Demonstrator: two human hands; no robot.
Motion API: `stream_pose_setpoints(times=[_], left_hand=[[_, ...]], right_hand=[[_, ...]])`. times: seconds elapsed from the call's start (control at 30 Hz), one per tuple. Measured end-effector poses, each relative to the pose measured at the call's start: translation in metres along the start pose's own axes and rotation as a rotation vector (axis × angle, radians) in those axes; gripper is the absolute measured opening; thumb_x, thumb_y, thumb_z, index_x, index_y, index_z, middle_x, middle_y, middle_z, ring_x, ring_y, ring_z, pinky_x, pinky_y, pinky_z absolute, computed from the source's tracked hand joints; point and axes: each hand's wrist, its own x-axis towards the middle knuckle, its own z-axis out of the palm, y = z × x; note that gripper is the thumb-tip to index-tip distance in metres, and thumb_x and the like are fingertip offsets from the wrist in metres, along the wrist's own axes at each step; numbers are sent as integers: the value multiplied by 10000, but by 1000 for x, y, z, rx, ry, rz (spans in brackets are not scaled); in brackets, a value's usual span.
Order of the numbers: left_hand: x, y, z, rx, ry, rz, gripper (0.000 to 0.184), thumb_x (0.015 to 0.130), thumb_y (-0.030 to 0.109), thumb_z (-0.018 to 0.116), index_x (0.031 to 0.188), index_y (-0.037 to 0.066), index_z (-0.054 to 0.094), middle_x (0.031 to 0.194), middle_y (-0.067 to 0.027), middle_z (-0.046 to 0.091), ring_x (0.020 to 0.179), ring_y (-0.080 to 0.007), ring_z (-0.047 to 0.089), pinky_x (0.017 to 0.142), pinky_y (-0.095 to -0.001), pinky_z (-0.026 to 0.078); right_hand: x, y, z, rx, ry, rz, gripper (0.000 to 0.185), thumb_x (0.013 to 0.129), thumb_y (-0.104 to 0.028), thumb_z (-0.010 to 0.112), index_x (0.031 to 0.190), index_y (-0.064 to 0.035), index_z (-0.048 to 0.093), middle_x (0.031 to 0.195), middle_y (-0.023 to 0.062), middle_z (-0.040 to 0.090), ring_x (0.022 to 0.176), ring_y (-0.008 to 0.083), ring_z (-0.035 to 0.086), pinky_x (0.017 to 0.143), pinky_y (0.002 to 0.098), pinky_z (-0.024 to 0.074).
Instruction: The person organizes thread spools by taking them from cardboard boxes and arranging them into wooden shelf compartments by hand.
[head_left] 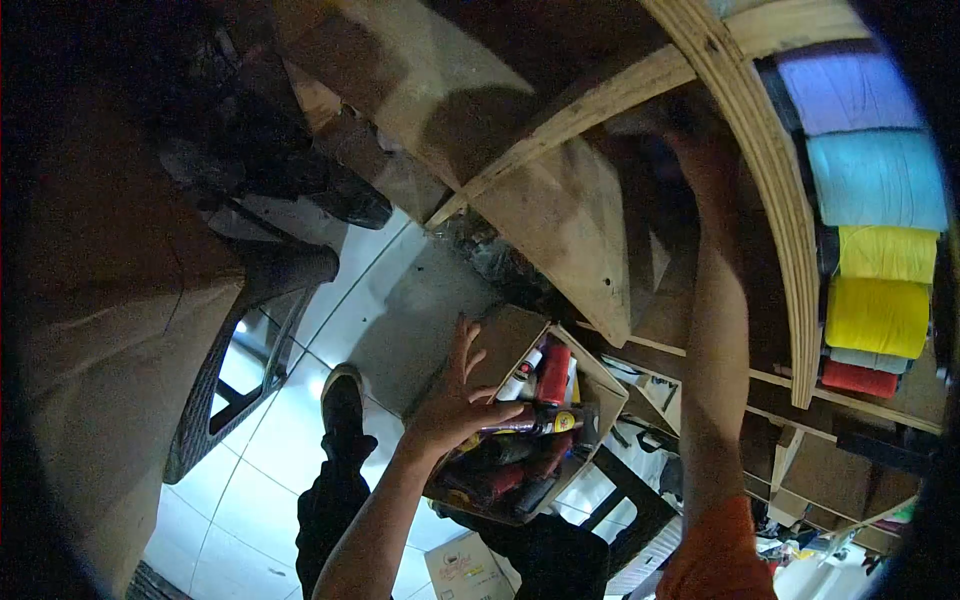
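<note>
My left hand is open, its fingers spread over the near left edge of a cardboard box. Inside the box lie a white tube or bottle, a red thread spool and a dark container with a yellow label, among other dark and red items. The thumb reaches over these items; whether it touches one I cannot tell. My right arm stretches up into a shadowed wooden shelf compartment, where my right hand is dim. Its fingers, and anything in them, cannot be made out.
Thread spools in lilac, light blue, yellow and red stand at the right behind a curved-looking wooden shelf edge. A dark plastic stool or chair stands at the left on the white tiled floor. Another cardboard box lies below.
</note>
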Motion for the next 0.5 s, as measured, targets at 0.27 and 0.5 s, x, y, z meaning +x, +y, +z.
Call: stream_pose_setpoints(times=[0.27, 0.5], left_hand=[[6, 7, -1, -2, 22, 46, 1275, 641, 182, 850, 1481, 103, -106, 1538, -186, 37, 1402, -390, 135, 1031, -542, 367], [1, 11, -1, 94, 25, 90, 1201, 686, 166, 823, 1484, 88, -71, 1528, -198, 99, 1386, -380, 209, 1003, -490, 419]], right_hand=[[14, 31, 37, -230, -34, 150, 553, 784, -248, 748, 1208, 32, 529, 1122, 198, 613, 1042, 320, 576, 930, 387, 439], [4, 20, 46, -193, -4, 244, 546, 792, -227, 733, 1215, 41, 515, 1134, 230, 593, 1069, 362, 558, 936, 410, 435]])
